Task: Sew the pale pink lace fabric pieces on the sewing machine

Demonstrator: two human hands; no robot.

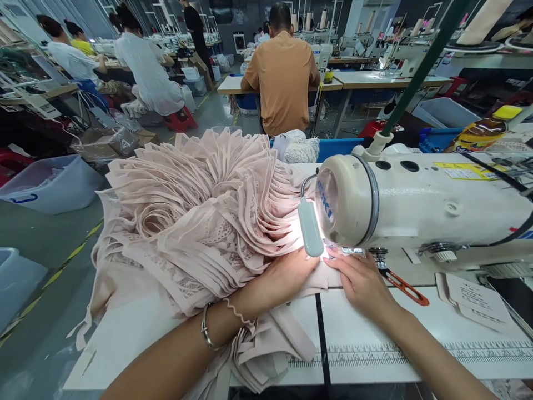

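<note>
A white sewing machine stands across the right side of the table, its needle area lit by a small grey lamp. Under that lamp my left hand rests on pale pink fabric, its fingertips partly hidden by the lamp. My right hand lies on the same fabric from the other side, fingers stretched toward the needle area. A large heap of pale pink lace-trimmed pieces fills the table left of the machine. More pieces hang over the front edge below my left wrist.
Orange-handled thread snips lie right of my right hand, near a handwritten paper tag. A printed ruler runs along the table front. A bottle stands behind the machine. Bins are on the floor at left; co-workers sit ahead.
</note>
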